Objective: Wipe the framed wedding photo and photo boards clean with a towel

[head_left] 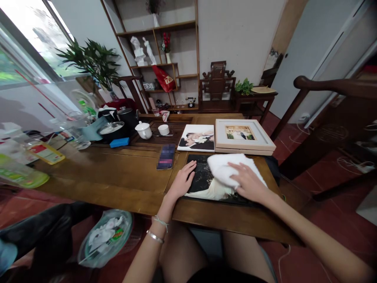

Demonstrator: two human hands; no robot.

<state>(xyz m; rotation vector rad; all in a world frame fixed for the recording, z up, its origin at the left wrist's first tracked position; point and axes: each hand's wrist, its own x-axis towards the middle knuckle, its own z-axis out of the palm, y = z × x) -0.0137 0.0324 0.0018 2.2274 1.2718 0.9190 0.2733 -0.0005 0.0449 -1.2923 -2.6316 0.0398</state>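
A large dark photo print [203, 175] lies flat at the near edge of the wooden table [118, 173]. My left hand [182, 180] rests open and flat on the print's left edge, fingers stretched out. My right hand [249, 181] presses a white cloth [226, 167] down onto the print, fingers laid over the cloth. Behind the print sit an unframed photo [197, 138] and a white framed picture [243, 135] stacked on another frame.
A phone [165, 156] lies left of the print. Farther back stand a white teapot [143, 130], a cup [163, 129], a black pot [113, 131] and a blue sponge [119, 142]. Bottles crowd the left end. A lined bin [106, 237] stands below; a wooden chair [332, 114] is right.
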